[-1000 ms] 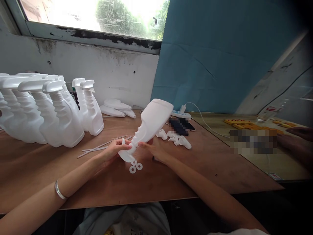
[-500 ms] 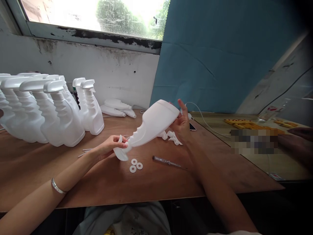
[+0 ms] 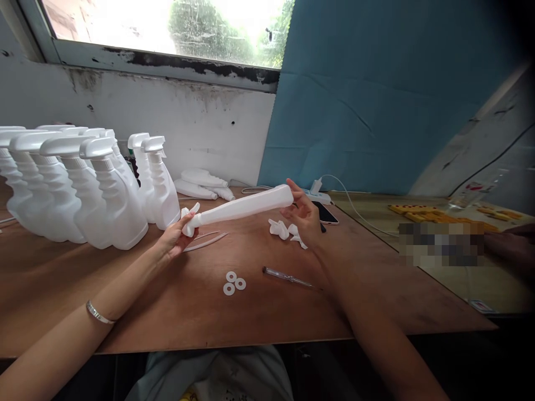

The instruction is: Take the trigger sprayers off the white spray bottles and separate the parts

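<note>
1 white spray bottle [image 3: 248,205] is held in the air above the brown table [image 3: 175,328], laid nearly on its side, narrow face toward the camera, head end a bit lower in view. By the left hand [image 3: 173,238] the spray head [image 3: 190,223] is gripped, fingers curled tight around it. By the right hand [image 3: 307,214] the base is cupped, fingers part-bent and loosely spread above and below; thumb contact cannot be told. The bottle is probably supported at 2 ends so it can be turned without its weight hanging from the neck.

3 washers [image 3: 229,288] are grouped below the bottle and the screwdriver [image 3: 288,277] is laid to their right, likely for quick reach. White tubes [image 3: 207,242] are placed by the left hand, small white fittings [image 3: 279,229] by the right. Finished-looking bottles [image 3: 112,206] are stood upright at left, perhaps to be out of the way.

Open room is found between the washers and the table's front edge, and at front left. Leftward swing is limited by the standing bottles, just beside the left hand; beyond the right hand, a phone [image 3: 328,214] is nearest.
</note>
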The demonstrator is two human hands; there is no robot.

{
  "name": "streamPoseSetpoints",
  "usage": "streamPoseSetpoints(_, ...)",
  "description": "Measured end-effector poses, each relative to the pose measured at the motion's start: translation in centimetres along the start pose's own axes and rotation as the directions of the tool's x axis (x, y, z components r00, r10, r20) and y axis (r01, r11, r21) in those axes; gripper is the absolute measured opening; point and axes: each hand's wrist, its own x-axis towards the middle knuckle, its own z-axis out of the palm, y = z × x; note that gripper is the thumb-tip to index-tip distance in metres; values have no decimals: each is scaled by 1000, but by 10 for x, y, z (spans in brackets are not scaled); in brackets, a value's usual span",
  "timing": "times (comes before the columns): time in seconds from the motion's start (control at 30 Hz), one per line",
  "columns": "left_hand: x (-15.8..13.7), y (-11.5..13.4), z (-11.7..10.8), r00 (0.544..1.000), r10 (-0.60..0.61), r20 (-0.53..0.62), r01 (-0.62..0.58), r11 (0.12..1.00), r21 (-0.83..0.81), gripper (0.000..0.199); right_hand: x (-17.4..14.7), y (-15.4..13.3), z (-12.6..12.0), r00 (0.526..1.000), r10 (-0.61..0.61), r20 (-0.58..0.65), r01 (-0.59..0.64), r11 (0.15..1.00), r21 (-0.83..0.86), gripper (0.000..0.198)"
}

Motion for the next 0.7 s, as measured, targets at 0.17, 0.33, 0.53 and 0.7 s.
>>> streamPoseSetpoints(0.17, 0, -5, -1, 996, -66, 54, 66, 998, 6, 13, -5, 5, 7, 998, 6, 70, -7, 1000, 8, 67)
streamPoseSetpoints(0.33, 2, -5, -3, 997, -72, 9, 72, 997, 39, 11, -8, 10, 6, 997, 26, 74, -19, 995, -94, 60)
streamPoseSetpoints(0.53, 6, -3, -6, 997, -72, -1, 72, 995, 67, 11, -10, 1, 7, 991, -133, -17, 128, 977, -172, 25)
streamPoseSetpoints(0.7, 6, -4, -6, 998, -60, 10, 58, 994, 92, 16, -11, -8, 9, 994, -98, 49, 101, 993, -59, 33)
